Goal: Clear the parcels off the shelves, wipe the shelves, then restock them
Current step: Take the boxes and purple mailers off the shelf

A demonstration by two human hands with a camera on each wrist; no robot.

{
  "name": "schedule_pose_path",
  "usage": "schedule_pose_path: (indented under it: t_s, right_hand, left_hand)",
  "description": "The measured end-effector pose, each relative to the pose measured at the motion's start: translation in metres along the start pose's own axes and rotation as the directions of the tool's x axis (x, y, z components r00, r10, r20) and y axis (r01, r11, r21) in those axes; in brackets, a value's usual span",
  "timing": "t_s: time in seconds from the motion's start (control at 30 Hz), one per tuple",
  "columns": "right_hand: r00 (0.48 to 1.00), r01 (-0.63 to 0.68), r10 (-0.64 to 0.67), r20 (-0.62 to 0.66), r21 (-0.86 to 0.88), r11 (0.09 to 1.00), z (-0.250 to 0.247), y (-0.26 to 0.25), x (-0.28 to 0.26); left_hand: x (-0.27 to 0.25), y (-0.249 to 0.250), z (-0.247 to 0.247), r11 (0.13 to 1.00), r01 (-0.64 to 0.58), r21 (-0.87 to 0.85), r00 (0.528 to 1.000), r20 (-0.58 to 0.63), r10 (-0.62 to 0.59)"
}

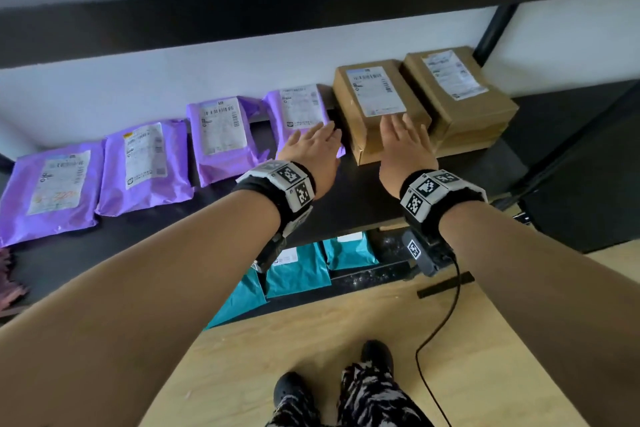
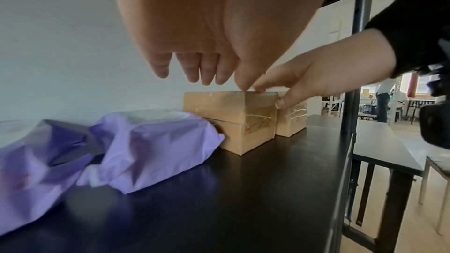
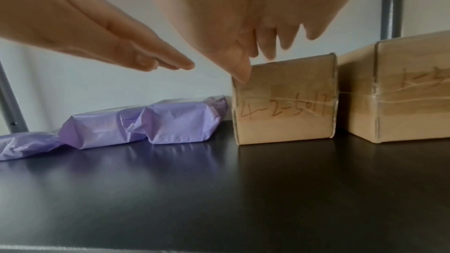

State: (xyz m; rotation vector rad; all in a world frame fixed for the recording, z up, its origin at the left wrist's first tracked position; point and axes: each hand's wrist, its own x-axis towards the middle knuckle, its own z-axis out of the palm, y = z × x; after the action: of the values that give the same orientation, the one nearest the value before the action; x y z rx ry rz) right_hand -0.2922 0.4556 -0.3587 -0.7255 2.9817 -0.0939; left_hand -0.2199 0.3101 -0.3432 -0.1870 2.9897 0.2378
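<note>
On the black shelf (image 1: 346, 198) four purple mailer parcels lie in a row that runs from 9 o'clock toward the middle, and two brown cardboard boxes stand at about 1 o'clock, all set along the white wall. The left hand (image 1: 313, 149) reaches forward with its fingers straight and together, grip apart and holding nothing, hovering over the near corner of the fourth purple parcel (image 1: 298, 111), just at 9 o'clock of the nearer brown box (image 1: 377, 107). In the right wrist view that hand (image 3: 102, 32) hangs flat in the air above the shelf, clear of the parcels below it. The right hand (image 1: 403, 142) lies over the near end of the same box, fingers spread and loosely straight on its top; in the left wrist view its thumb (image 2: 287, 101) hangs down the box's right side, and the fingertips (image 2: 258, 88) touch the top edge, so the grip is apart and not clamped. The second brown box (image 1: 457, 90) stands just beside the first at 3 o'clock, untouched. Teal parcels (image 1: 298, 270) lie on the lower shelf at 6 o'clock, beneath the wrists. A black cable (image 1: 440, 319) trails across the wooden floor (image 1: 311, 333).
</note>
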Motion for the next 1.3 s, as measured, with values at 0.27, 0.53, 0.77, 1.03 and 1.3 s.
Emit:
schedule_pose_path:
  t_s: [0.27, 0.53, 0.77, 1.03, 1.3]
  right_hand:
    - [0.993, 0.095, -0.09, -0.074, 0.065, 0.993, -0.011, 0.064, 0.013]
    - [0.996, 0.088, -0.086, 0.037, -0.036, 0.996, -0.012, 0.141, 0.026]
    - [0.989, 0.145, -0.145, -0.005, 0.004, 0.989, -0.006, 0.148, 0.025]
    - [0.978, 0.206, -0.202, -0.049, 0.086, 0.975, 0.001, 0.139, -0.011]
    - [0.969, 0.243, -0.239, -0.055, 0.086, 0.966, 0.005, 0.091, -0.079]
  left_hand:
    - [0.041, 0.064, -0.001, 1.0, 0.006, 0.027, 1.0, -0.019, -0.005]
    - [0.058, 0.105, 0.011, 0.984, 0.157, 0.084, 0.988, -0.012, -0.156]
    - [0.053, 0.119, 0.014, 0.969, 0.24, 0.06, 0.971, -0.025, -0.239]
    - [0.024, 0.141, 0.026, 0.992, 0.128, -0.022, 0.975, -0.18, -0.13]
    - [-0.064, 0.111, 0.033, 0.981, 0.176, -0.082, 0.972, -0.145, -0.186]
